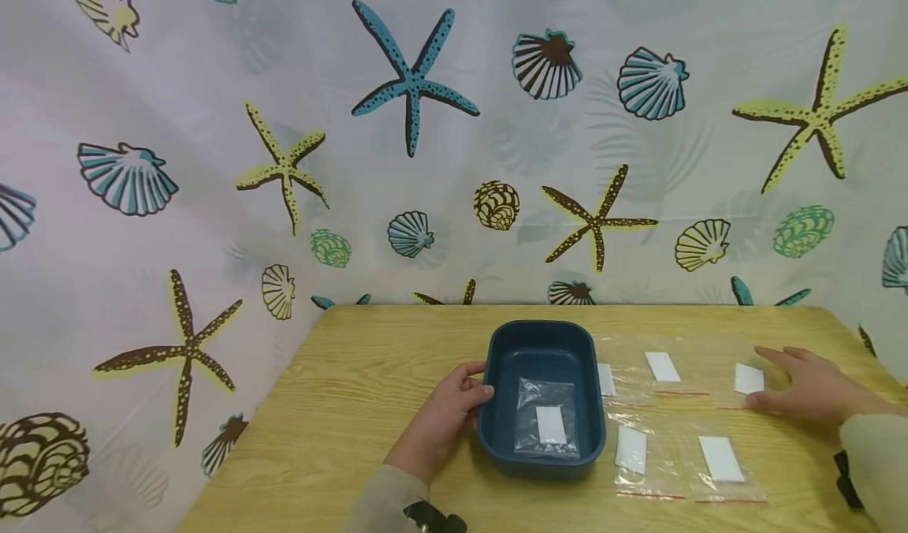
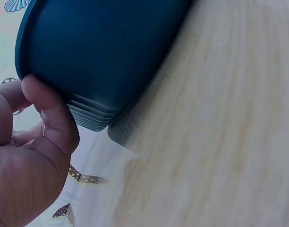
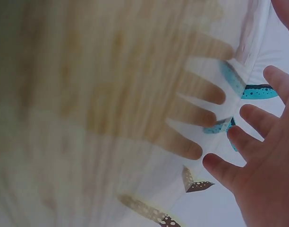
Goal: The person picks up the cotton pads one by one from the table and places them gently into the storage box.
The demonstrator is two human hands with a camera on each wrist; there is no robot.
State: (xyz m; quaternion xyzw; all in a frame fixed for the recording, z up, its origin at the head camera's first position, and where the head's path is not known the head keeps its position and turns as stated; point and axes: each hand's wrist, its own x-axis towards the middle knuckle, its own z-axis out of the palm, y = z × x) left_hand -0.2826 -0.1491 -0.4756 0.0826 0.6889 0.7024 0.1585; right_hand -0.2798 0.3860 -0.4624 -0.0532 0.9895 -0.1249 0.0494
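Observation:
A dark blue plastic box stands on the table, with one clear zip bag holding a white rectangle lying inside. My left hand holds the box's left side, thumb at the rim; in the left wrist view the thumb bends against the box wall. Over at the far right, my right hand hovers close by another clear bag with a white rectangle. Its fingers are spread, with nothing between them, as the right wrist view also shows of the hand.
Right of the box lie several more clear bags with white rectangles and red seal lines, in two rows, such as a front bag and a back bag. Behind the wooden table hangs a curtain printed with shells and starfish.

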